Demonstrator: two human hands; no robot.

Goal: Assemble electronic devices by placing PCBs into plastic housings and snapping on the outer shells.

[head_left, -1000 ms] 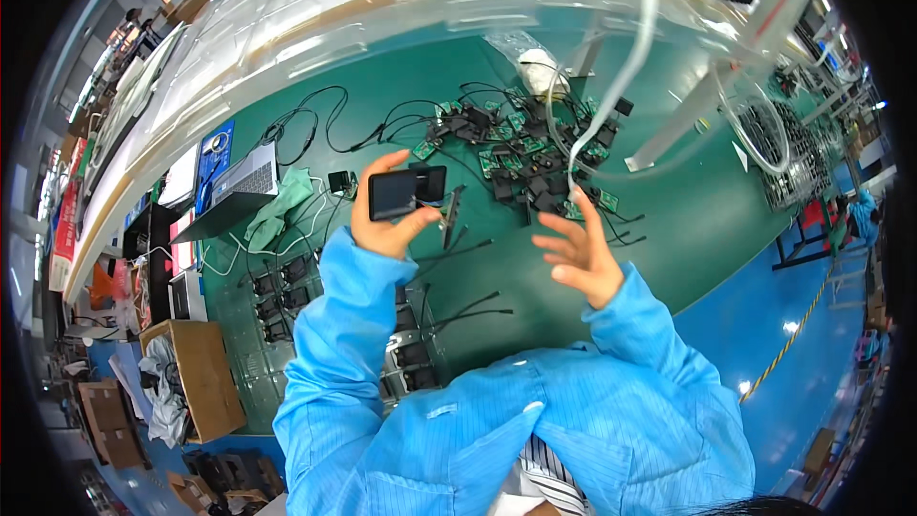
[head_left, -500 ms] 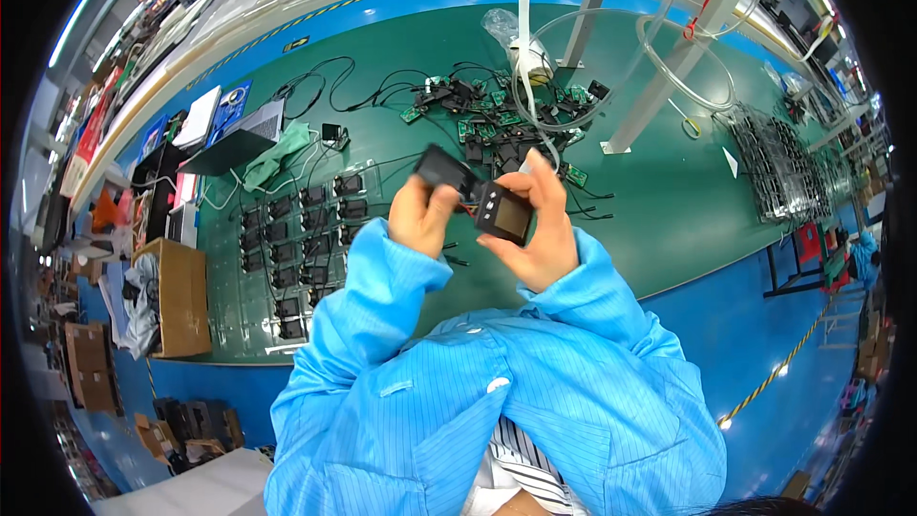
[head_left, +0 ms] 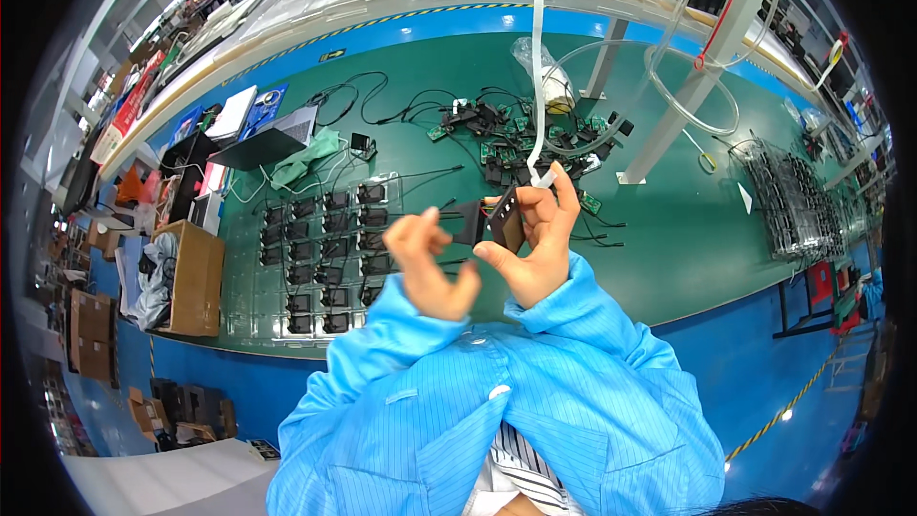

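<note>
My right hand (head_left: pixel 546 253) grips a small black square-screened device (head_left: pixel 509 223) by its edges, turned nearly edge-on. Thin coloured wires link it to a black housing piece (head_left: pixel 466 224) on its left side. My left hand (head_left: pixel 427 266) is off the parts, slightly blurred, with thumb and fingers apart beside the housing piece. Both hands are above the green table (head_left: pixel 659 258). Beyond them lies a heap of green circuit boards and black cabled parts (head_left: pixel 506 139). To the left, rows of black units (head_left: pixel 330 248) sit in clear trays, their cables trailing.
A white hanging strip (head_left: pixel 538 57) comes down just behind my right hand. A grey metal post (head_left: pixel 673 119) with looped clear tubing rises at the right, near stacked clear trays (head_left: pixel 788 196). Far left are a laptop (head_left: pixel 263 139), green cloth (head_left: pixel 306 158) and cardboard box (head_left: pixel 196 277).
My left hand has let go of the black housing piece and opened. My right hand has turned the device, so its screen now shows at a steep angle. The view has shifted slightly.
</note>
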